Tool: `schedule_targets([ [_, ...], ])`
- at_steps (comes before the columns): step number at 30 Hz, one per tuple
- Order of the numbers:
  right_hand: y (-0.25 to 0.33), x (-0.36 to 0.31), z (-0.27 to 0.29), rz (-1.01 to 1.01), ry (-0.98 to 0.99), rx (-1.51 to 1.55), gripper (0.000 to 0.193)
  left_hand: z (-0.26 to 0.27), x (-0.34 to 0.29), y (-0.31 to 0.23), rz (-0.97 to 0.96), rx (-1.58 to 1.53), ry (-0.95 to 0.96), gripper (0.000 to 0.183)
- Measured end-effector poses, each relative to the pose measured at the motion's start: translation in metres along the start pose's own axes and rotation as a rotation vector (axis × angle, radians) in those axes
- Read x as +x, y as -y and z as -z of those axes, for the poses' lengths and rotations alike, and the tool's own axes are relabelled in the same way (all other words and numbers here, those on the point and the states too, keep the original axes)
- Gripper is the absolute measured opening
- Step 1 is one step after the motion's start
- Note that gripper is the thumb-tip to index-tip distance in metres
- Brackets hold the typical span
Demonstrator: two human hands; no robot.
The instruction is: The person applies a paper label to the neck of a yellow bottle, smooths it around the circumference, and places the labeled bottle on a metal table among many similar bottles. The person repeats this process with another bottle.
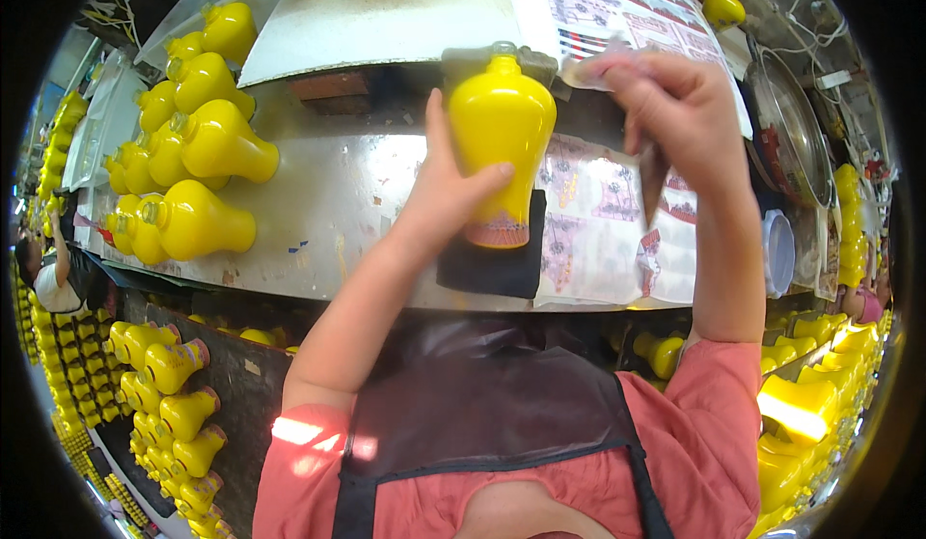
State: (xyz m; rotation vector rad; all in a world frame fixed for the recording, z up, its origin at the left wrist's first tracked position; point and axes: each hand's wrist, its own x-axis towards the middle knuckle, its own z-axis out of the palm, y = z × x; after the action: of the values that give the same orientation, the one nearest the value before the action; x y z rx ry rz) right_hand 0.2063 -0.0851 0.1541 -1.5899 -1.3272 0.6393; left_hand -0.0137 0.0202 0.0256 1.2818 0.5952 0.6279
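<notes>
A glossy yellow bottle point(503, 124) with a clear glass neck leans away from me, its neck by a grey block point(540, 62). My left hand point(451, 184) is closed round its left side, thumb across the front. A reddish patterned band point(498, 227) circles the bottle's base, which is over a black pad point(487, 274). To the right, my right hand point(680, 114) pinches a thin, pale, translucent film piece point(596, 68), clear of the bottle. A dark, flat, pointed tool point(653, 184) sticks down from the same hand's lower fingers.
Printed decal sheets point(603, 216) lie on the metal table point(338, 192), with more sheets point(598, 3) at the back right. Several yellow bottles point(227, 140) lie at left; others stand on a white board point(386, 37). A round metal pan point(796, 124) and a whitish tub point(778, 249) are at right.
</notes>
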Motion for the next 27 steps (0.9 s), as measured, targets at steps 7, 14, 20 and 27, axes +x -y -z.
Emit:
schedule_targets([
  [7, -0.022, -0.026, -0.072, 0.828, -0.011, -0.994, 0.035, 0.009, 0.029, -0.02, -0.141, 0.144, -0.084, 0.078],
  [14, -0.045, -0.047, -0.085, 0.862, 0.007, -1.132, 0.047, 0.001, 0.035, -0.023, -0.235, 0.405, -0.187, 0.062],
  [20, -0.044, -0.068, -0.08, 0.93, 0.18, -0.975, 0.046, 0.004, 0.028, -0.008, -0.304, 0.46, -0.2, 0.077],
  [27, -0.052, -0.02, -0.071, 0.41, -0.137, -0.643, 0.042, 0.0, -0.002, 0.007, -0.133, 0.399, -0.04, 0.097],
])
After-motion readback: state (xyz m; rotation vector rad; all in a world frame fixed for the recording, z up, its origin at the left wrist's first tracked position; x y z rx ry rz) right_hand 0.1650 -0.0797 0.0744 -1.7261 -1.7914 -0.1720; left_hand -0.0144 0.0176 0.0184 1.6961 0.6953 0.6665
